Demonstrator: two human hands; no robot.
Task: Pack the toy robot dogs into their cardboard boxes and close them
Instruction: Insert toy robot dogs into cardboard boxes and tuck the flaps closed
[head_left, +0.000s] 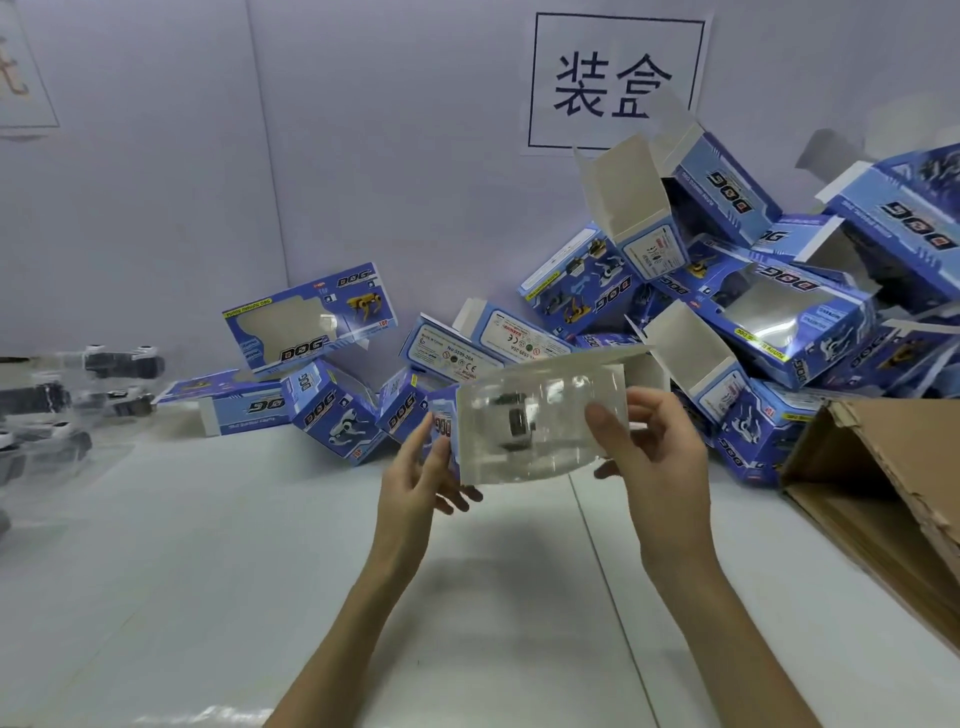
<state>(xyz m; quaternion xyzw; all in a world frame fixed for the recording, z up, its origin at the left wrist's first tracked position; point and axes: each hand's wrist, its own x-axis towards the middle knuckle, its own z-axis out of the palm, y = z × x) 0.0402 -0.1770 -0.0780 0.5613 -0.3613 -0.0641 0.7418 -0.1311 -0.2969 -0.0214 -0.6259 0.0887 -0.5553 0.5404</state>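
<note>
As left grip (422, 467) and right grip (658, 457) pinch 1 box (563, 454), 1 dog (515, 423) shows inside.

Above the middle of the bench (260, 545), a box (535, 421) sits between the left hand (421, 478) and the right hand (654, 441). Behind it and to the right, a heap of boxes (753, 312) leans against the wall (363, 156), below a sign (613, 83). Bagged toy dogs (119, 364) lie far left, and a carton (883, 493) lies at the right edge.

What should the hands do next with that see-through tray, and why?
Probably slide the clear tray leftward into the blue box. The right hand pinches the tray, with the toy dog inside, and the left hand holds the box right at the tray's left end, so most of the tray is outside.
</note>
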